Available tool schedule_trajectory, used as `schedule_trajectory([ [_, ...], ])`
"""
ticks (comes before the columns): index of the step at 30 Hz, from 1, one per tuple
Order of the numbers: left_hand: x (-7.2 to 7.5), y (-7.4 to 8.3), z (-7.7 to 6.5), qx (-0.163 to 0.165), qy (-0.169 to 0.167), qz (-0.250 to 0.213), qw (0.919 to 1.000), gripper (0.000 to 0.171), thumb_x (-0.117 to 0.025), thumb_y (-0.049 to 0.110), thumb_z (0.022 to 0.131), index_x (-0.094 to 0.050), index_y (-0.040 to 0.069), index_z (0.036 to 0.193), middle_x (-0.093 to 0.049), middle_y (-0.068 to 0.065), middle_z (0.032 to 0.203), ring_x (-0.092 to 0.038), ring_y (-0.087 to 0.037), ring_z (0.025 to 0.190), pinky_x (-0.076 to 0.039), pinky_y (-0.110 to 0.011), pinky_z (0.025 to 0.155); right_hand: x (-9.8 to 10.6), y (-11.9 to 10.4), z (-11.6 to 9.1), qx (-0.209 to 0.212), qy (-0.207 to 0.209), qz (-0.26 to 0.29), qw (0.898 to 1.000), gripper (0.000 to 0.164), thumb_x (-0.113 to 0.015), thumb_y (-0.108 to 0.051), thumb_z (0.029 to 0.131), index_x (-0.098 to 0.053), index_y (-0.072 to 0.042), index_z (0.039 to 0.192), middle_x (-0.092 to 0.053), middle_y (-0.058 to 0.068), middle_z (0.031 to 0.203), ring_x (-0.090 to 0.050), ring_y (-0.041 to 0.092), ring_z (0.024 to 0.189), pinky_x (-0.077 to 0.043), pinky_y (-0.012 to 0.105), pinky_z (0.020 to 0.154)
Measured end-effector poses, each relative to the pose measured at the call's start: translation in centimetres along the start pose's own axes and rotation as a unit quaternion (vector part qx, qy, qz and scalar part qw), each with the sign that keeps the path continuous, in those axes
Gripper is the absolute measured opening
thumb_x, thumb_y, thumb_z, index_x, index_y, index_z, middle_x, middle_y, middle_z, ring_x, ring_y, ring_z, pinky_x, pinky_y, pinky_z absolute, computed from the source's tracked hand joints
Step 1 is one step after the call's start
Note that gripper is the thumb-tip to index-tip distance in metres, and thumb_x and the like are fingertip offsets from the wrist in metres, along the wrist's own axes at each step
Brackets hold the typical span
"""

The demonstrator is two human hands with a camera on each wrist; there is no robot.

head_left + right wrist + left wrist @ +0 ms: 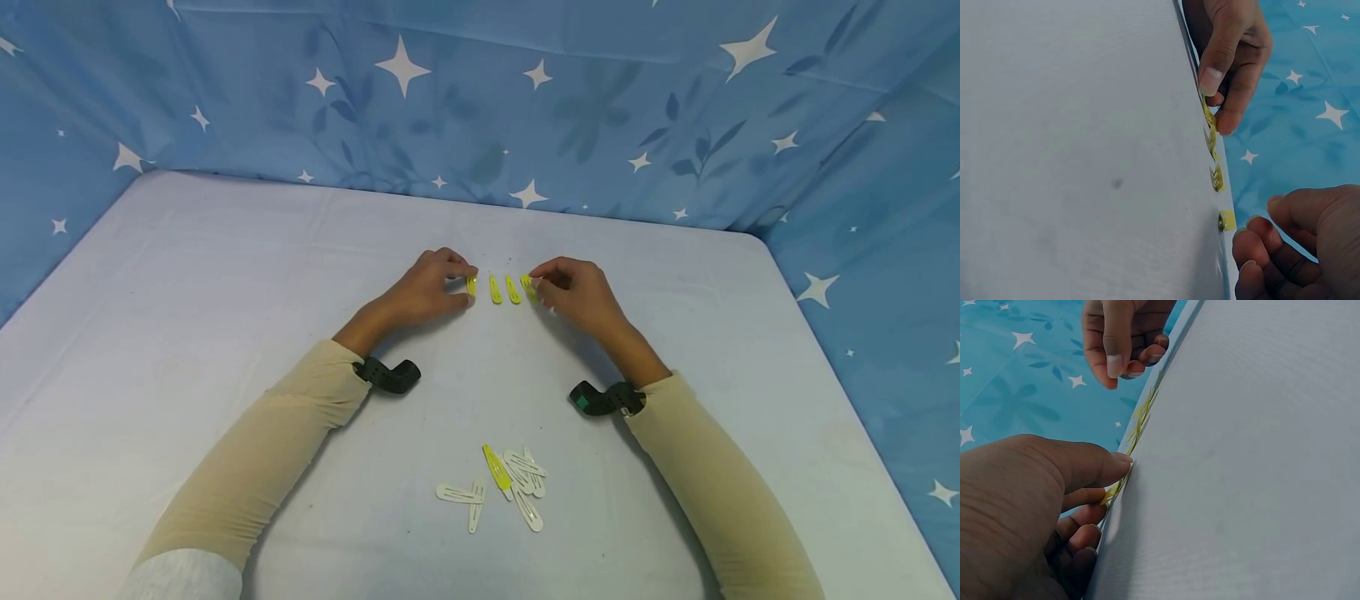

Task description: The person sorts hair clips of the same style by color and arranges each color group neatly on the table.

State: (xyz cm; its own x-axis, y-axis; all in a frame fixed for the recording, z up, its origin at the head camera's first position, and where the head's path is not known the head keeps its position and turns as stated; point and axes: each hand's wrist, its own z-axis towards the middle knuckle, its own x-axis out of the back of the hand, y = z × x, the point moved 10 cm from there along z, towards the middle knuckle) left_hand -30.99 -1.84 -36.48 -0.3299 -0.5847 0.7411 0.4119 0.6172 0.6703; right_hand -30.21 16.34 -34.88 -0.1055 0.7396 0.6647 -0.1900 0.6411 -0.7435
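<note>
Several yellow snap hair clips lie in a short row on the white table. My left hand (431, 287) pinches the leftmost hair clip (471, 286) by its two ends, between thumb and forefinger. Two yellow clips, one (495, 289) beside the other (513, 289), lie untouched in the middle. At the right end, my right hand (581, 293) hovers beside the last yellow clip (528, 287), partly covering it in the head view. The right wrist view has this clip (1227, 220) on the cloth, just apart from my loosely bent fingers (1252, 247).
Nearer to me lies a loose pile of white snap hair clips (527, 475) with one yellow clip (495, 468) among them. Two white clips (457, 494) cross left of it. A blue star-patterned curtain (480, 108) hangs behind the table (300, 242).
</note>
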Motion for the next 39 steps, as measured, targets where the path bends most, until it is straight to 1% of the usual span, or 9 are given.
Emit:
schedule_trajectory([
  [7, 0.0, 0.1, 0.0, 0.001, 0.003, -0.001, 1.0000, 0.044, -0.067, 0.017, 0.091, -0.061, 0.005, 0.133, -0.050, -0.014, 0.129, -0.040, -0.030, 0.123, -0.032, -0.043, 0.103, 0.1, -0.7, -0.7, 0.015, -0.005, 0.007, 1.000, 0.016, -0.062, -0.011, 0.095, -0.070, -0.004, 0.106, -0.067, 0.010, 0.084, -0.059, 0.023, 0.068, -0.044, 0.029, 0.056],
  [11, 0.1, 0.1, 0.0, -0.001, 0.004, 0.005, 1.0000, 0.044, -0.067, 0.018, 0.091, -0.061, 0.005, 0.132, -0.050, -0.014, 0.129, -0.041, -0.030, 0.122, -0.033, -0.043, 0.102, -0.4, -1.4, -1.4, 0.031, -0.028, 0.019, 0.999, 0.017, -0.062, -0.011, 0.095, -0.071, -0.005, 0.108, -0.067, 0.011, 0.085, -0.058, 0.023, 0.067, -0.045, 0.029, 0.056],
  [16, 0.1, 0.1, 0.1, -0.002, 0.003, 0.011, 0.9999, 0.044, -0.068, 0.019, 0.091, -0.061, 0.006, 0.132, -0.050, -0.014, 0.130, -0.041, -0.030, 0.122, -0.033, -0.043, 0.101, -1.1, -2.6, -2.5, 0.048, -0.056, 0.010, 0.997, 0.016, -0.064, -0.009, 0.093, -0.071, -0.006, 0.107, -0.068, 0.007, 0.091, -0.056, 0.021, 0.067, -0.045, 0.028, 0.058],
  [21, 0.0, 0.0, 0.1, 0.003, 0.001, 0.009, 1.0000, 0.044, -0.068, 0.019, 0.091, -0.061, 0.006, 0.133, -0.050, -0.013, 0.130, -0.041, -0.029, 0.122, -0.033, -0.043, 0.102, -1.5, -3.5, -3.6, 0.067, -0.069, 0.000, 0.995, 0.015, -0.066, -0.009, 0.092, -0.072, -0.005, 0.106, -0.065, 0.004, 0.087, -0.055, 0.020, 0.068, -0.044, 0.027, 0.058],
  [24, 0.0, 0.1, 0.0, 0.003, 0.001, 0.008, 1.0000, 0.045, -0.068, 0.019, 0.091, -0.061, 0.006, 0.133, -0.050, -0.014, 0.130, -0.041, -0.030, 0.122, -0.033, -0.043, 0.102, -1.8, -3.9, -4.1, 0.070, -0.085, 0.026, 0.994, 0.015, -0.066, -0.008, 0.092, -0.072, -0.003, 0.106, -0.064, 0.006, 0.087, -0.056, 0.021, 0.068, -0.045, 0.027, 0.058],
  [29, 0.0, 0.2, -0.1, 0.004, 0.000, 0.006, 1.0000, 0.045, -0.067, 0.019, 0.091, -0.060, 0.005, 0.133, -0.050, -0.015, 0.130, -0.040, -0.031, 0.124, -0.032, -0.044, 0.103, -2.7, -4.2, -5.3, 0.056, -0.131, 0.090, 0.986, 0.016, -0.066, -0.007, 0.093, -0.071, 0.000, 0.107, -0.066, 0.012, 0.090, -0.059, 0.026, 0.070, -0.049, 0.028, 0.062],
  [32, 0.1, 0.2, -0.1, 0.003, 0.001, 0.004, 1.0000, 0.045, -0.067, 0.018, 0.091, -0.060, 0.005, 0.133, -0.050, -0.015, 0.130, -0.040, -0.031, 0.123, -0.032, -0.044, 0.103, -3.3, -4.6, -6.0, 0.058, -0.155, 0.110, 0.980, 0.016, -0.065, -0.006, 0.093, -0.071, 0.001, 0.106, -0.068, 0.013, 0.093, -0.060, 0.026, 0.072, -0.050, 0.028, 0.065],
  [35, 0.1, 0.3, -0.2, 0.000, 0.004, 0.002, 1.0000, 0.045, -0.067, 0.018, 0.091, -0.060, 0.005, 0.133, -0.050, -0.015, 0.130, -0.041, -0.031, 0.123, -0.032, -0.044, 0.103, -4.0, -5.3, -6.8, 0.069, -0.178, 0.118, 0.975, 0.015, -0.065, -0.003, 0.092, -0.071, 0.001, 0.105, -0.069, 0.012, 0.095, -0.061, 0.024, 0.073, -0.051, 0.029, 0.067],
  [39, 0.2, 0.3, -0.2, -0.002, 0.005, 0.004, 1.0000, 0.045, -0.067, 0.018, 0.091, -0.060, 0.005, 0.133, -0.051, -0.015, 0.129, -0.041, -0.031, 0.122, -0.033, -0.044, 0.102, -4.9, -5.9, -7.7, 0.080, -0.200, 0.110, 0.970, 0.015, -0.064, -0.001, 0.091, -0.071, 0.001, 0.104, -0.069, 0.010, 0.097, -0.061, 0.022, 0.073, -0.051, 0.028, 0.066],
])
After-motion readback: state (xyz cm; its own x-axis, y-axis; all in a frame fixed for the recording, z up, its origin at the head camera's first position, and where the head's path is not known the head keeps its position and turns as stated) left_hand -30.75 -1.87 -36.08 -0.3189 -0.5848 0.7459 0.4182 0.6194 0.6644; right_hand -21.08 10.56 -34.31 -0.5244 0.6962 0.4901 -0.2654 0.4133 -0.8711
